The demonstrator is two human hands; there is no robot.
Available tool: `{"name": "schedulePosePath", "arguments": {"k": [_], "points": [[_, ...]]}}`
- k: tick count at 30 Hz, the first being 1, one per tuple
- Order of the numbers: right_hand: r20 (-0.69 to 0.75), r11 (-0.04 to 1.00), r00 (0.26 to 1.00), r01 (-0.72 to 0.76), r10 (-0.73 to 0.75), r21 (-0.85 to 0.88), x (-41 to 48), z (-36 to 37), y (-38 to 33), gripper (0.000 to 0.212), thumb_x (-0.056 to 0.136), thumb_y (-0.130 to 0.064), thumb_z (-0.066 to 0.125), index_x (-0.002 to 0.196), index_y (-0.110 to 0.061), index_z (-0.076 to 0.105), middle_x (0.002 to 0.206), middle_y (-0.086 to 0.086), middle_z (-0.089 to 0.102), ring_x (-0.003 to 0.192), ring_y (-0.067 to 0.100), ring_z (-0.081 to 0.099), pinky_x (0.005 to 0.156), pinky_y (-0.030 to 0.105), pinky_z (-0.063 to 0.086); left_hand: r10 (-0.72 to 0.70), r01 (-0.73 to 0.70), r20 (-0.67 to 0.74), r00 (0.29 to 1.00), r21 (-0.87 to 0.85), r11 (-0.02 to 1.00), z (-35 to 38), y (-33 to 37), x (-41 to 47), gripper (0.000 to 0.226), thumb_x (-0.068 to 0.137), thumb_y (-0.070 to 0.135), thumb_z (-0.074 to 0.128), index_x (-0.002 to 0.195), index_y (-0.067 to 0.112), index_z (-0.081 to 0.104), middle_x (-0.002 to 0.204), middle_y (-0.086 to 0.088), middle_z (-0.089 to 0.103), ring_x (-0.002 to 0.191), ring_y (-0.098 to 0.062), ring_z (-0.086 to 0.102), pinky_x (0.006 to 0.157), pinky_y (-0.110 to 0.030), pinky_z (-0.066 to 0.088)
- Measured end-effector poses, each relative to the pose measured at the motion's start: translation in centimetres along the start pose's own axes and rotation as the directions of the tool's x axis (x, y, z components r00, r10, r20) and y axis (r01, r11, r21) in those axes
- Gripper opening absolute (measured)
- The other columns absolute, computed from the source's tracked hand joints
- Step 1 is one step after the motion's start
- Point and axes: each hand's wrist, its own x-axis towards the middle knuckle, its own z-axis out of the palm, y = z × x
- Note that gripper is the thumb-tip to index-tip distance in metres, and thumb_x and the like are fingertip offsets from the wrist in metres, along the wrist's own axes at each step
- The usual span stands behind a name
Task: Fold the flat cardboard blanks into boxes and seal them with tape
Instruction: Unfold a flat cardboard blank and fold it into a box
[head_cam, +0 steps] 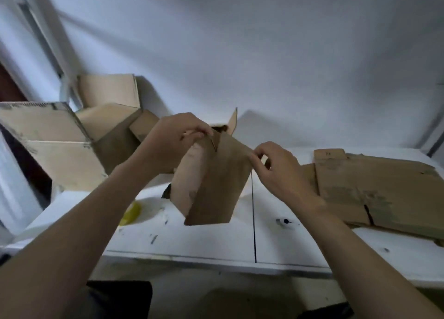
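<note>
Box (211, 181) pinched by left hand (173, 141) and right hand (276, 165).

Packing workspace, cardboard blanks (374, 189), white table (192, 242)

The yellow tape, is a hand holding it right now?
No, the yellow tape lies on the white table while the left hand and right hand pinch the cardboard box.
</note>
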Motion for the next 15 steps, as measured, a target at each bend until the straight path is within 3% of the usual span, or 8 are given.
{"name": "schedulePosePath", "arguments": {"k": [1, 3, 6, 9, 11, 15], "points": [[0.04, 0.998, 0.998, 0.052, -0.053, 0.033, 0.3, 0.9, -0.3, 0.011, 0.1, -0.042, 0.057, 0.101, -0.032, 0.061, 0.104, -0.017, 0.058, 0.084, 0.004, 0.056, 0.071, 0.02, 0.044, 0.048, -0.048, 0.043, 0.998, -0.001, 0.999, -0.2, -0.5, -0.9, 0.022, 0.096, 0.015, 0.056, 0.1, 0.016, 0.078, 0.097, 0.005, 0.073, 0.089, -0.009, 0.066, 0.083, -0.023, 0.052], [0.093, 0.987, 0.983, 0.152, -0.155, 0.044, 0.9, 2.3, -0.8, 0.034, 0.095, -0.038, 0.066, 0.127, -0.033, 0.056, 0.127, -0.016, 0.05, 0.108, 0.004, 0.049, 0.087, 0.013, 0.037, 0.113, -0.111, 0.111, 0.987, -0.025, 0.994, -0.3, -1.5, -2.6, 0.026, 0.096, 0.022, 0.054, 0.099, 0.012, 0.078, 0.098, -0.001, 0.074, 0.09, -0.014, 0.068, 0.082, -0.023, 0.055], [0.22, 0.983, 0.958, 0.179, -0.181, 0.032, 1.6, 3.8, -1.1, 0.054, 0.089, -0.046, 0.071, 0.139, -0.037, 0.052, 0.131, -0.014, 0.053, 0.116, 0.01, 0.039, 0.097, 0.025, 0.035, 0.162, -0.159, 0.089, 0.983, -0.037, 0.987, 0.2, -3.4, -4.5, 0.019, 0.094, 0.017, 0.062, 0.101, 0.009, 0.078, 0.103, -0.006, 0.073, 0.095, -0.019, 0.069, 0.085, -0.029, 0.057], [0.3, 0.981, 0.935, 0.194, -0.189, 0.014, 2.3, 5.1, -1.5, 0.033, 0.088, -0.043, 0.073, 0.12, -0.035, 0.067, 0.107, -0.015, 0.062, 0.103, 0.01, 0.04, 0.089, 0.03, 0.04, 0.169, -0.17, -0.015, 0.985, -0.025, 0.985, 0.7, -5.2, -5.5, 0.016, 0.092, 0.011, 0.066, 0.103, 0.006, 0.077, 0.104, -0.01, 0.072, 0.098, -0.023, 0.069, 0.088, -0.034, 0.057], [0.236, 0.974, 0.945, 0.226, -0.226, 0.028, 2.8, 5.6, -1.7, 0.016, 0.09, -0.034, 0.074, 0.104, -0.028, 0.073, 0.098, -0.015, 0.062, 0.098, 0.011, 0.044, 0.085, 0.031, 0.044, 0.152, -0.153, -0.07, 0.986, -0.013, 0.988, 0.9, -5.9, -5.8, 0.017, 0.093, 0.011, 0.065, 0.104, 0.006, 0.077, 0.105, -0.008, 0.071, 0.098, -0.023, 0.068, 0.085, -0.038, 0.057], [0.1, 0.95, 0.944, 0.313, -0.313, 0.021, 3.6, 5.9, -1.6, 0.006, 0.092, -0.027, 0.073, 0.098, -0.03, 0.07, 0.097, -0.019, 0.058, 0.093, 0.009, 0.046, 0.076, 0.026, 0.041, 0.081, -0.092, -0.144, 0.986, -0.07, 0.993, 0.6, -6.5, -6.1, 0.028, 0.102, 0.035, 0.054, 0.106, 0.018, 0.075, 0.107, 0.014, 0.063, 0.096, -0.005, 0.06, 0.085, -0.02, 0.051]]}}
